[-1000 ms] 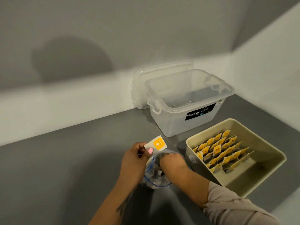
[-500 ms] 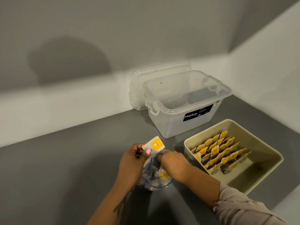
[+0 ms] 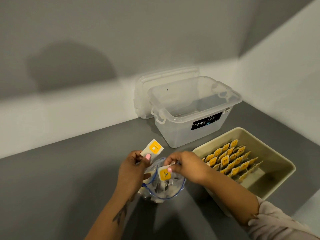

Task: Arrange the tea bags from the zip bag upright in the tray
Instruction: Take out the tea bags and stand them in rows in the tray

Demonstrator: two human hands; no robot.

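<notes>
Above zip bag, newly lifted tea bag

Low in the middle of the frame, the left hand pinches a yellow-labelled tea bag that points up and right. Beside it, the right hand pinches a second tea bag over the open zip bag, which sits on the grey table. At the right, a beige tray holds upright rows of tea bags. Above it stands a clear Megabox container, its lid leaning behind against the wall.
</notes>
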